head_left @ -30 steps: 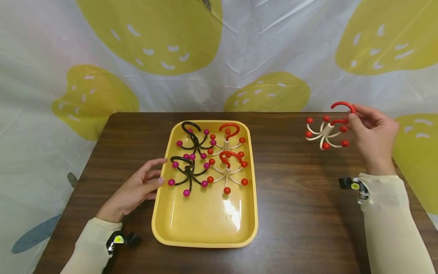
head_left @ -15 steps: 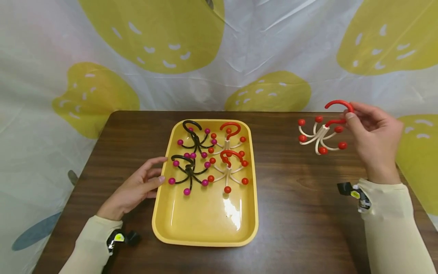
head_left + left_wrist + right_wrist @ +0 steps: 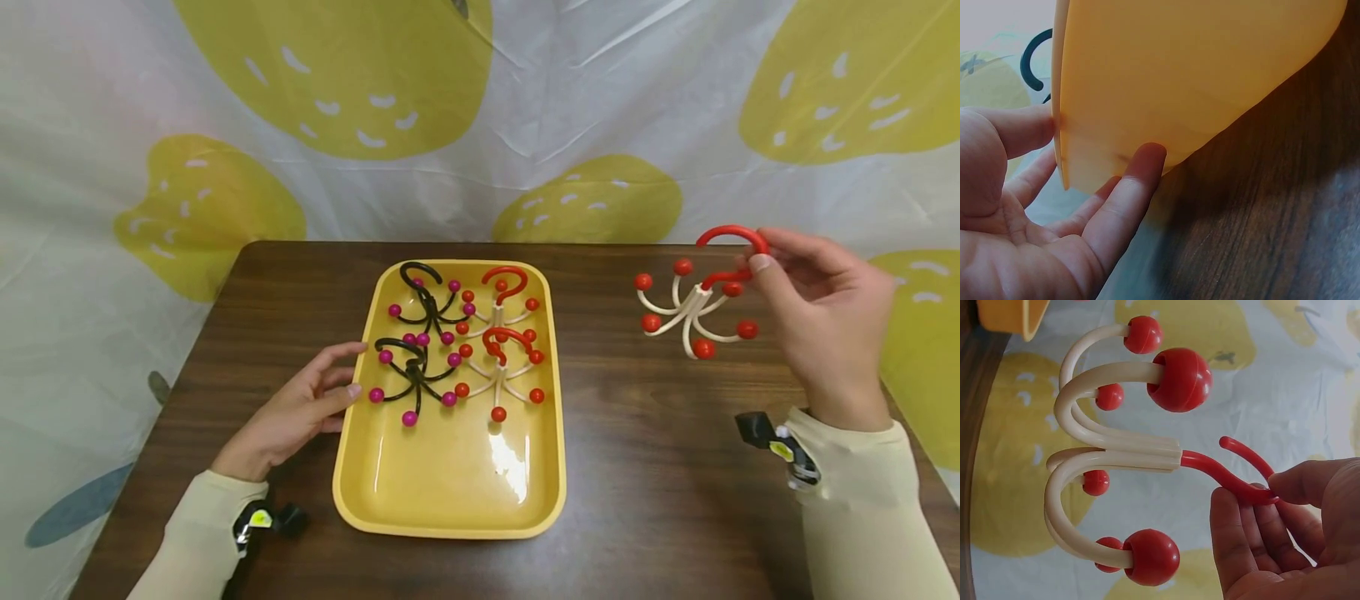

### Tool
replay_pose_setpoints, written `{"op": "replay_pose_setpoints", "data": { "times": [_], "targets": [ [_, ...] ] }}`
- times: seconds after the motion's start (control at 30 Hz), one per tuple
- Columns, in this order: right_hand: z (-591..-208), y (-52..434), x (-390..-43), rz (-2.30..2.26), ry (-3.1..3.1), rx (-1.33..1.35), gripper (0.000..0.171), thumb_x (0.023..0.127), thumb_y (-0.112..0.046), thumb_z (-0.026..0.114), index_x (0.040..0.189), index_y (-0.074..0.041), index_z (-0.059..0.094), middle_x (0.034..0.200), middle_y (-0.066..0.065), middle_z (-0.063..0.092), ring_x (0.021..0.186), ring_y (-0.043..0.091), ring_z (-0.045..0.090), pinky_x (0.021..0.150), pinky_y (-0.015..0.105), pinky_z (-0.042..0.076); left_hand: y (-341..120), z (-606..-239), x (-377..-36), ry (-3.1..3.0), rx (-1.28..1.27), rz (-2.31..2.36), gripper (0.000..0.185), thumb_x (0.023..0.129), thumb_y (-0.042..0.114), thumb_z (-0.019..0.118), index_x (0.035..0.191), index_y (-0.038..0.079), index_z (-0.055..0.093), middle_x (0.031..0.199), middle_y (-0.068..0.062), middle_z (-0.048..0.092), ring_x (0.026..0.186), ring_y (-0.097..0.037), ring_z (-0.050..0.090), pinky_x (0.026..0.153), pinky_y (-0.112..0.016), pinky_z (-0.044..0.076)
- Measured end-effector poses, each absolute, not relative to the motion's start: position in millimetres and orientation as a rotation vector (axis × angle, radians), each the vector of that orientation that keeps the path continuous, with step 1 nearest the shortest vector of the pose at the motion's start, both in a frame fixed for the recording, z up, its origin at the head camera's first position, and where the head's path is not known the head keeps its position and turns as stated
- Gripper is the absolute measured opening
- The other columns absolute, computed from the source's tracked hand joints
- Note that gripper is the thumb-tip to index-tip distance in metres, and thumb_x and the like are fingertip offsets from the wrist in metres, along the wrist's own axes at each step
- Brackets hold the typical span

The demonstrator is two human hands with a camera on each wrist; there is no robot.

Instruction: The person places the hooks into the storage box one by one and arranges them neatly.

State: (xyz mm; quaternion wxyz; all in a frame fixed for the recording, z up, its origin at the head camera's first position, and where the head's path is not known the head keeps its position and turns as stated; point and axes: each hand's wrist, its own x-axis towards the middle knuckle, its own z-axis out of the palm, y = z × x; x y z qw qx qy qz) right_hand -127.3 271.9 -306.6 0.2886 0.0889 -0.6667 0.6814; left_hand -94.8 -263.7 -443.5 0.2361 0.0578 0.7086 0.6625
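Above the table's [image 3: 637,467] far right corner, the right hand [image 3: 821,321] is pinching the red hook [image 3: 731,250] of a cream hanger [image 3: 693,308] between thumb and fingers [image 3: 1300,481], holding it clear of the surface. Its long axis is lying nearly level, hook end pointing right toward the palm and the curved, red-balled arms fanning out left toward the yellow tray [image 3: 450,492]. That tray is sitting lengthwise at the table's middle, holding four similar hangers at its far end: two black ones with magenta balls [image 3: 416,346] on the left, two cream ones with red balls [image 3: 502,350] on the right. Against the tray's left rim, the left hand [image 3: 288,417] is resting with relaxed fingers [image 3: 1125,200], thumb and fingertips touching the wall.
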Motion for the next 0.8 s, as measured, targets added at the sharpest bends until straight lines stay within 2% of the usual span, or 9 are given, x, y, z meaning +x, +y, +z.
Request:
{"op": "replay_pose_setpoints", "data": {
  "times": [0.13, 0.33, 0.63, 0.7, 0.8],
  "targets": [
    [-302, 264, -120, 1.744, -1.815, 0.337, 0.027, 0.089, 0.008, 0.075, 0.113, 0.020, 0.071, 0.090, 0.006, 0.082, 0.078, 0.013, 0.077, 0.075, 0.015, 0.061, -264, -444, -94, 1.941, 0.158, 1.820, 0.063, 0.110, 0.019, 0.060, 0.164, 0.021, 0.028, 0.153, -0.030, 0.045, 0.114, -0.023, 0.072, 0.088, -0.045, 0.065],
    [-296, 248, -108, 1.814, -1.736, 0.452, 0.027, 0.086, 0.017, 0.072, 0.111, 0.027, 0.067, 0.092, 0.013, 0.082, 0.080, 0.018, 0.079, 0.077, 0.019, 0.062, -263, -442, -95, 1.942, 0.158, 1.818, 0.063, 0.110, 0.020, 0.060, 0.164, 0.020, 0.028, 0.152, -0.031, 0.046, 0.116, -0.026, 0.072, 0.088, -0.045, 0.065],
    [-289, 222, -95, 1.823, -1.743, 0.587, 0.027, 0.084, 0.022, 0.069, 0.110, 0.030, 0.065, 0.097, 0.014, 0.080, 0.081, 0.017, 0.078, 0.078, 0.021, 0.063, -262, -442, -93, 1.942, 0.149, 1.815, 0.063, 0.110, 0.020, 0.060, 0.164, 0.019, 0.027, 0.153, -0.031, 0.045, 0.116, -0.026, 0.072, 0.089, -0.045, 0.065],
    [-288, 217, -92, 1.836, -1.732, 0.612, 0.028, 0.084, 0.023, 0.069, 0.110, 0.030, 0.065, 0.097, 0.015, 0.080, 0.081, 0.017, 0.078, 0.077, 0.020, 0.063, -262, -442, -94, 1.941, 0.149, 1.818, 0.063, 0.110, 0.019, 0.060, 0.164, 0.019, 0.027, 0.153, -0.031, 0.045, 0.116, -0.025, 0.072, 0.088, -0.045, 0.065],
    [-288, 209, -88, 1.844, -1.736, 0.645, 0.028, 0.085, 0.021, 0.069, 0.111, 0.029, 0.065, 0.097, 0.015, 0.080, 0.081, 0.017, 0.078, 0.068, 0.017, 0.061, -262, -442, -95, 1.941, 0.151, 1.821, 0.063, 0.110, 0.019, 0.060, 0.164, 0.019, 0.027, 0.153, -0.031, 0.045, 0.115, -0.024, 0.072, 0.088, -0.045, 0.065]
  ]
}}
